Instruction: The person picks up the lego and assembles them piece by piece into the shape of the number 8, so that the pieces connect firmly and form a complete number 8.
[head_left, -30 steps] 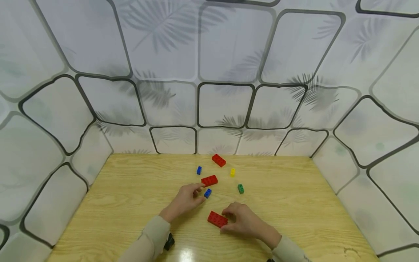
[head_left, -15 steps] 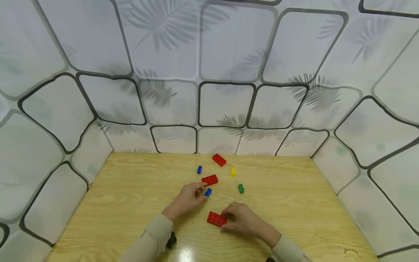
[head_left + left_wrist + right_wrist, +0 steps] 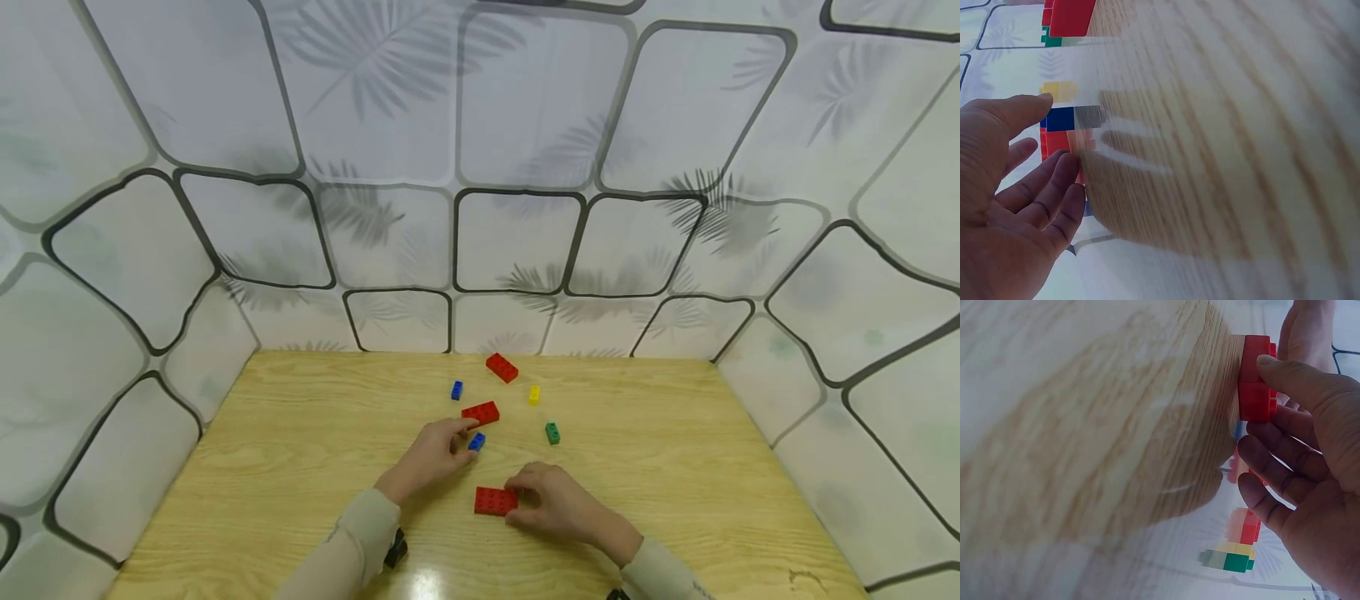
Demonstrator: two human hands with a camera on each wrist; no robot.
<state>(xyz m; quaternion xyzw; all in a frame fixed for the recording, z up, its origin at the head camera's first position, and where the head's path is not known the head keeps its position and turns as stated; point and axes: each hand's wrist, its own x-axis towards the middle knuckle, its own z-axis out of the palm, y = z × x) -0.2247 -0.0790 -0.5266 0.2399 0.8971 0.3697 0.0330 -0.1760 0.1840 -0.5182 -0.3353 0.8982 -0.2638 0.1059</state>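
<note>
My right hand (image 3: pixel 558 504) pinches the near red brick (image 3: pixel 495 502) at its right end. In the right wrist view the thumb lies on that red brick (image 3: pixel 1257 378), with a finger at its lower edge. My left hand (image 3: pixel 435 450) rests farther back with fingers loosely bent. Its thumb is beside a blue brick (image 3: pixel 477 442), and a fingertip overlaps the near edge of the middle red brick (image 3: pixel 481 413). The left wrist view puts that blue brick (image 3: pixel 1060 119) between thumb and fingers, without a clear grip.
Behind the hands lie another red brick (image 3: pixel 502 367), a small blue brick (image 3: pixel 457 390), a yellow brick (image 3: pixel 534 395) and a green brick (image 3: pixel 552 432). The wooden table (image 3: pixel 300 467) meets a patterned cloth wall (image 3: pixel 405 242) at the back and sides.
The near red brick has turned in my right hand from slanted to nearly level with the table's front edge. My left hand has shifted very slightly rightward.
</note>
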